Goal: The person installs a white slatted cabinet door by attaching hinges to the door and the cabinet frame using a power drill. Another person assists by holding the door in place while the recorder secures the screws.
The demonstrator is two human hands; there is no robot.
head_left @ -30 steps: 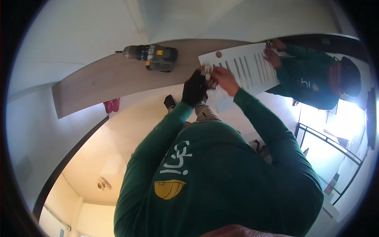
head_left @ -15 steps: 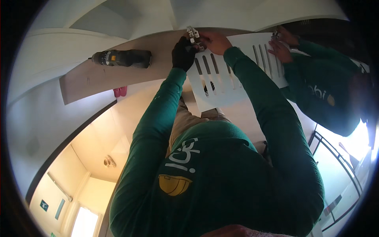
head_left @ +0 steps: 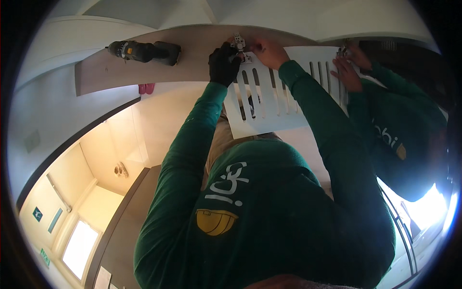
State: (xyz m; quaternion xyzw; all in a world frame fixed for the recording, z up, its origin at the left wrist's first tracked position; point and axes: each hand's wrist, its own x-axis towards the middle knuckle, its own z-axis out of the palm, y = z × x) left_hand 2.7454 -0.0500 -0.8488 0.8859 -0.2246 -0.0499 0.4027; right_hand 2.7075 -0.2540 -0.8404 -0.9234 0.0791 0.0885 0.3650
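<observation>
A silvery metal cabinet hinge stands at the top edge of a white slotted panel. My left hand, in a black glove, is closed around the hinge from the left. From the right, my bare right hand comes up to the same hinge with its fingers curled together. Whatever those fingertips pinch is hidden. The panel leans in front of my body, its upper edge against a brown wooden shelf.
A cordless drill lies on the shelf to the left. At the right, a mirror-like surface shows a reflection of my arms and green top. Pink shoes are on the floor beyond the shelf. A brown panel edge rises at lower left.
The view has shifted, so the drill and shelf sit higher in the picture. My right hand has moved slightly right, while my left hand keeps its hold on the hinge.
</observation>
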